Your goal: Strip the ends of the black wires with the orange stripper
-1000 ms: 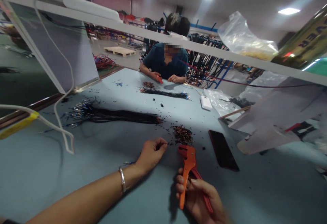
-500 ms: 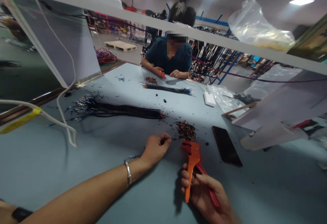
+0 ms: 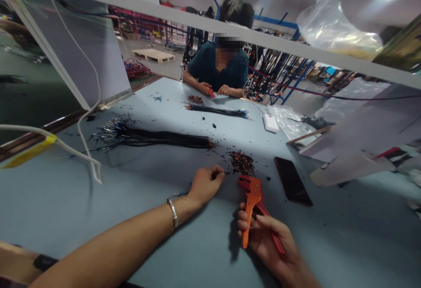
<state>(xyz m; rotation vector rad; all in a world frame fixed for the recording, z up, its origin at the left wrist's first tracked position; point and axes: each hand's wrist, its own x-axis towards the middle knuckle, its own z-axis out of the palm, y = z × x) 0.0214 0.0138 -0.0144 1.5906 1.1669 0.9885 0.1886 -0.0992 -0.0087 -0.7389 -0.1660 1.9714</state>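
Note:
My left hand [image 3: 206, 186] is closed in a pinch, just left of a pile of short cut bits [image 3: 242, 162]. Blue tips of a thin dark wire [image 3: 179, 194] stick out behind the wrist; its length is hidden beneath the hand. In my right hand [image 3: 269, 235] is a wire stripper [image 3: 252, 193] with orange and red handles, its jaws turned toward the pile. The jaws look empty, and the handles stand apart. Beyond my left hand lies a bundle of black wires [image 3: 167, 138] with blue and silver ends at the left and copper-coloured ends at the right.
A dark phone [image 3: 292, 181] lies right of the pile. Across the table a person [image 3: 217, 66] holds a red tool, near a second wire bundle [image 3: 217, 111]. White cable [image 3: 79, 153] hangs at left. A white box [image 3: 270, 123] and plastic bags [image 3: 351, 99] are at right.
Both hands appear slightly further right and higher in view, along with a small shift of the whole scene. The left pinch and the grip on the wire stripper look the same.

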